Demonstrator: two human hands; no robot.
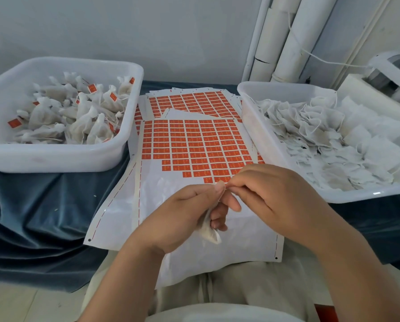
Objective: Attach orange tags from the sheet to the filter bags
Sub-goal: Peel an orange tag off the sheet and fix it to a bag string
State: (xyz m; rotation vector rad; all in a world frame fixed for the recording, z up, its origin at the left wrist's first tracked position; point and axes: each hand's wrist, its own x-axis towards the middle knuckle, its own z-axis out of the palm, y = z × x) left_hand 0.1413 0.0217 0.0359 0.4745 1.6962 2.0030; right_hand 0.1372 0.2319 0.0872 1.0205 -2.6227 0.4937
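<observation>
A sheet of orange tags lies in front of me, its near part peeled bare. Above that bare part my left hand grips a white filter bag, which hangs below my fingers. My right hand meets the left at the bag's top and pinches something small there; I cannot tell whether it is the string or a tag. The fingertips of both hands touch.
A white tub at the left holds several filter bags with orange tags. A white tub at the right holds several untagged bags. More tag sheets lie behind. A blue cloth covers the table. White pipes stand at the back.
</observation>
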